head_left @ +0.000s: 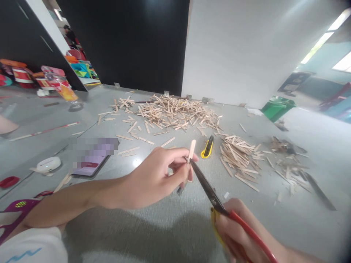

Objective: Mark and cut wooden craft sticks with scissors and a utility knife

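My left hand (156, 177) pinches a pale wooden craft stick (191, 150) upright between thumb and fingers, just above the grey table. My right hand (237, 228), low at the right, grips scissors (208, 190) with red and yellow handles. The dark blades point up and left, their tips touching the stick right at my left fingertips.
A big heap of wooden sticks (172, 111) lies at the back, a neater pile (237, 151) to the right, with scraps (285, 166) beyond. A yellow utility knife (207, 147), a phone (91, 164) and a white case (48, 164) lie on the table. A green bin (276, 107) stands far right.
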Demonstrator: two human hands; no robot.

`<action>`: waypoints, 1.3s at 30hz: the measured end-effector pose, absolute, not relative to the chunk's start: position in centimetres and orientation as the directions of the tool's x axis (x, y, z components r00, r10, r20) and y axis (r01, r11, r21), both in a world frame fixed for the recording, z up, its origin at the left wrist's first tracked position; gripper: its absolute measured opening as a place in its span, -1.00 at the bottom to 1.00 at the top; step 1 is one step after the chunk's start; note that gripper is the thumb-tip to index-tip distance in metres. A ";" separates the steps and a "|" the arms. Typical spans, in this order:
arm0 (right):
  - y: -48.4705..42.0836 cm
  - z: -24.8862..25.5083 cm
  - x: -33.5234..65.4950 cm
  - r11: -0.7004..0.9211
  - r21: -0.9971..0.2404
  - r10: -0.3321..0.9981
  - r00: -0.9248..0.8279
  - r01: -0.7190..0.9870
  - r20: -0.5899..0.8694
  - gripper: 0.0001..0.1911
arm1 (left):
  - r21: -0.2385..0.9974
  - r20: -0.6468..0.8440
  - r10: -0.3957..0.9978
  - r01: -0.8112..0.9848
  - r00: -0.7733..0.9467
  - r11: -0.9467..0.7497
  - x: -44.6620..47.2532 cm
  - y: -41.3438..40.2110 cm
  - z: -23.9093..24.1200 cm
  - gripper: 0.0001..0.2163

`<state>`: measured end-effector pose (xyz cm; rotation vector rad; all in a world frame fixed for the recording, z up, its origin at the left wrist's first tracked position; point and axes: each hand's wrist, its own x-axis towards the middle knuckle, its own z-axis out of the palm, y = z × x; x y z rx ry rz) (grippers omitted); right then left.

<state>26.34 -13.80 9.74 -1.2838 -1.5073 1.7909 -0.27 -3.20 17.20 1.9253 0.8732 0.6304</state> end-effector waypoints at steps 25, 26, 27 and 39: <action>-13.8 9.5 26.7 -0.262 -0.941 0.817 -0.469 0.216 -0.335 -0.25 | 0.783 0.186 0.780 0.390 0.597 -0.485 -0.3 -3.2 16.9 -0.81; -13.8 9.6 26.6 -0.263 -0.939 0.818 -0.465 0.222 -0.339 -0.25 | 0.777 0.192 0.778 0.392 0.598 -0.493 -0.3 -3.2 16.9 -0.80; -13.7 9.8 26.5 -0.262 -0.937 0.820 -0.459 0.229 -0.341 -0.25 | 0.772 0.196 0.777 0.395 0.598 -0.498 -0.3 -3.2 16.9 -0.80; -13.3 9.7 26.0 -0.218 -0.926 0.820 -0.456 0.309 -0.345 -0.17 | 0.777 0.185 0.768 0.387 0.613 -0.497 -0.2 -3.0 16.8 -0.83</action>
